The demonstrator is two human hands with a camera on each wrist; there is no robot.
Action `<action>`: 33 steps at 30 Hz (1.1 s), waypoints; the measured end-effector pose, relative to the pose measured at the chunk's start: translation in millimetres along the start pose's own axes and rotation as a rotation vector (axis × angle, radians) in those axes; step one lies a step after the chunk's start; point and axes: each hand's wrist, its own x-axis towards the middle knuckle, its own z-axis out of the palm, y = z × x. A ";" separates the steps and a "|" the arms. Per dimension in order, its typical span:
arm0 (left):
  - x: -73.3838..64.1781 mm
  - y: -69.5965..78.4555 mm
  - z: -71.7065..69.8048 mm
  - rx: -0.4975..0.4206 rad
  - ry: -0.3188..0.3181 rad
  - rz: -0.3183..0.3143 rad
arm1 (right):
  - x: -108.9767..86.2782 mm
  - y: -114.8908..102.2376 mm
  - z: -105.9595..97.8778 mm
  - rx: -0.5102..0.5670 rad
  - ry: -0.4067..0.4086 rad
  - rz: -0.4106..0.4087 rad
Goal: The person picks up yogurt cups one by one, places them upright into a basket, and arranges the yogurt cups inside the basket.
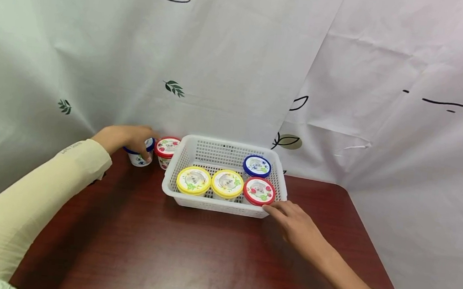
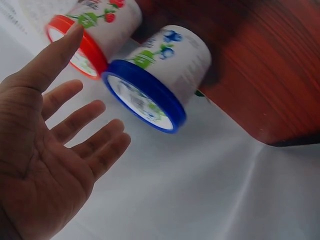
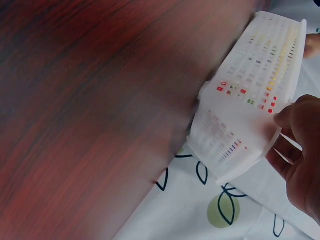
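Count: six lidded tubs, four inside the white basket (image 1: 218,205) and two outside on the tabletop (image 1: 205,257).

Inside: the near row reads, left to right, first yellow-lidded tub (image 1: 193,181), second yellow-lidded tub (image 1: 227,183), near red-lidded tub (image 1: 259,192). The far blue-lidded tub (image 1: 257,166) stands behind the red one, at the right.

Outside: the outer red-lidded tub (image 1: 168,148) stands just beside the basket's left wall; the outer blue-lidded tub (image 2: 159,76) stands next to it, farther left. Judged by position, these two are the portion not yet placed.

Left hand (image 1: 130,136): at the outer blue-lidded tub, fingers spread apart, nothing gripped; whether they touch it cannot be told.

Right hand (image 1: 296,224): thumb and fingers clamped on the basket's near right corner, at the rim.

All lids visible appear fitted.
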 end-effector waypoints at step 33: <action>17.9 -31.7 19.4 -0.011 0.045 -0.062 | -0.7 0.1 0.5 -0.004 -0.029 0.031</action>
